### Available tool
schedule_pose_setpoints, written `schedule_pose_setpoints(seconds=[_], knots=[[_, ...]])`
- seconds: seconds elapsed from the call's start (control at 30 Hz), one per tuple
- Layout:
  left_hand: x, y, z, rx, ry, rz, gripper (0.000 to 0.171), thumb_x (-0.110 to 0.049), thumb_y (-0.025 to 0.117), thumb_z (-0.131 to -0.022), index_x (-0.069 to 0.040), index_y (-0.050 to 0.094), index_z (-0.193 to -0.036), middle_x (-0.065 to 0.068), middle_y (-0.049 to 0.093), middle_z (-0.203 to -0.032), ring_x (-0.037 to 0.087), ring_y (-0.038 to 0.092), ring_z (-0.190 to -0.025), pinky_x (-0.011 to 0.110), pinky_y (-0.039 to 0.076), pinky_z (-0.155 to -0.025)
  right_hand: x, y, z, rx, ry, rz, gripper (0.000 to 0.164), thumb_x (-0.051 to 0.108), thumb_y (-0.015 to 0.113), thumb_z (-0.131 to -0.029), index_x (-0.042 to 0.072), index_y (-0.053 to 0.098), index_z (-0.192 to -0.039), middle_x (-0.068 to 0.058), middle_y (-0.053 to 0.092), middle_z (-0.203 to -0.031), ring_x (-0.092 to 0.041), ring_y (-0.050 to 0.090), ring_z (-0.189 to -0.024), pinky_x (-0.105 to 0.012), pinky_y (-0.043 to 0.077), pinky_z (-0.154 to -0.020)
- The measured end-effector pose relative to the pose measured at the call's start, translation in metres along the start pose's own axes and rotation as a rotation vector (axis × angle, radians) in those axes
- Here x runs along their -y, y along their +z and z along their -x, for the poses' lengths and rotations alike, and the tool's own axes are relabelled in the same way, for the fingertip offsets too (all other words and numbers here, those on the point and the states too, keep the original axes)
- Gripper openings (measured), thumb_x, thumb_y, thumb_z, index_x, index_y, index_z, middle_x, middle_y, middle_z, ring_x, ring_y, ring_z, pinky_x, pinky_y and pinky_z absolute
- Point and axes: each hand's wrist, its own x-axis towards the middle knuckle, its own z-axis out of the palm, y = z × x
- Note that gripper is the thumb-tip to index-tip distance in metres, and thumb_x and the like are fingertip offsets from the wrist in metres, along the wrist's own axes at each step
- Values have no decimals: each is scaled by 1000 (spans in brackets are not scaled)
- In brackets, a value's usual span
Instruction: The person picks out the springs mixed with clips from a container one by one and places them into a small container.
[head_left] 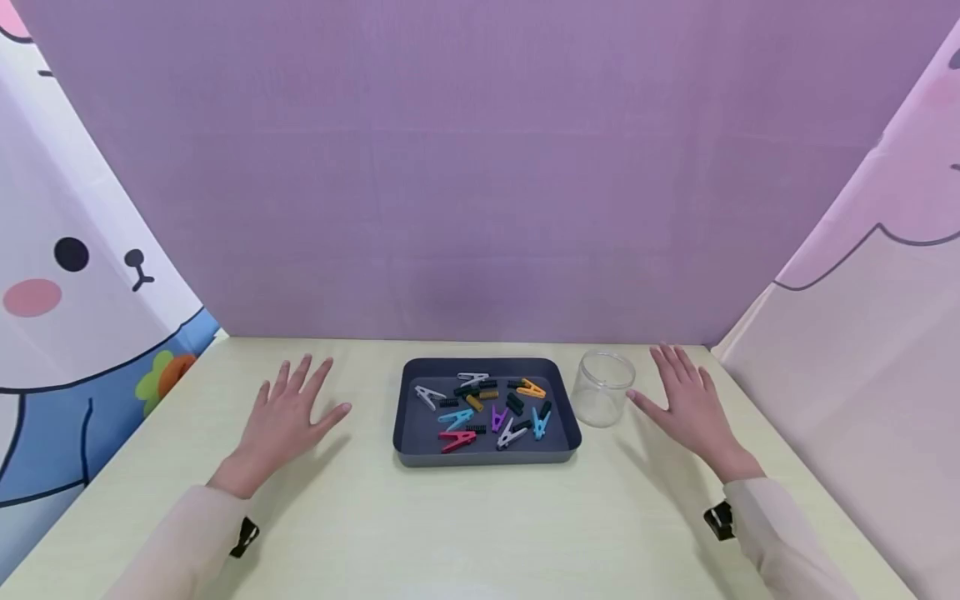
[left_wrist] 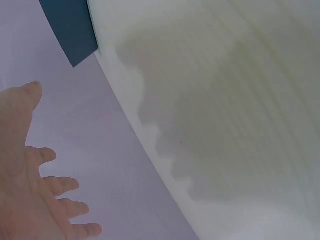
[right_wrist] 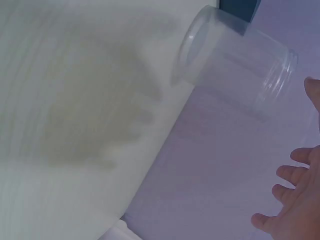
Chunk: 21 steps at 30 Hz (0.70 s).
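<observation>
My left hand [head_left: 281,425] hovers over the table left of a dark grey tray [head_left: 487,457], fingers spread and holding nothing. On the other side my right hand [head_left: 693,408] is spread as well, its thumb close to a clear jar [head_left: 602,390] that has no lid. The jar stands upright just right of the tray. Inside the tray lie plastic clips in several colours, among them a red clip [head_left: 457,440], a purple clip [head_left: 498,418] and an orange clip [head_left: 531,388]. Small dark ribbed pieces [head_left: 514,403] and brownish-gold ones [head_left: 474,402] are scattered between them.
A pale wood-grain table [head_left: 480,533] carries everything. Behind it rises a purple cloth wall [head_left: 480,183], and printed cartoon curtains [head_left: 82,333] flank both sides. Each wrist bears a black strap [head_left: 720,520].
</observation>
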Motion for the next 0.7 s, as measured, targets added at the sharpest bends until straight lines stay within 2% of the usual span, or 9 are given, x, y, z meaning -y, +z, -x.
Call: schedule_pose_setpoints(seconds=[0.43,0.7], knots=[[-22,8,-11,0,42,34,72,-52,54,-85,-12,33,-141,23,31,-144,49,25,-131,65,24,-100,23,1,-16,-131,-152,-3,65,31,65,-80,-5,44,-129,-23,46,-131,-38,39,-124,-59,29,-96],[-36,15,-16,6,78,43,71,-50,55,-85,-12,34,-141,21,37,-142,46,32,-128,62,28,-101,40,6,-24,-124,-210,-10,59,30,67,-79,-1,48,-125,-19,52,-125,-34,44,-119,-56,31,-96]])
